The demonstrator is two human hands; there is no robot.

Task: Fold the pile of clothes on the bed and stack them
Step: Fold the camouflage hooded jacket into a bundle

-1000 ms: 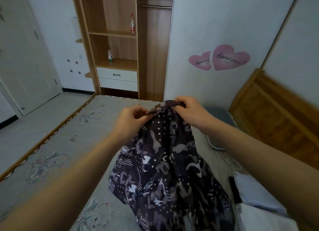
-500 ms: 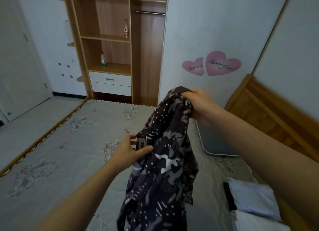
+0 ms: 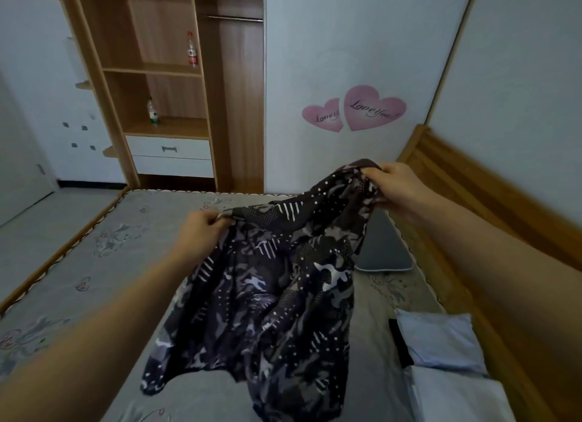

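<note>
Gripping patterned garment top edge, left hand, right hand, fabric hanging below

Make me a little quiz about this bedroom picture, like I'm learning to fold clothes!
1. True or false: both hands hold the patterned garment.
2. Which hand is raised higher: left hand or right hand?
3. What hangs on the wall? A) pink hearts B) a clock C) a mirror

Key: 1 true; 2 right hand; 3 A.
</note>
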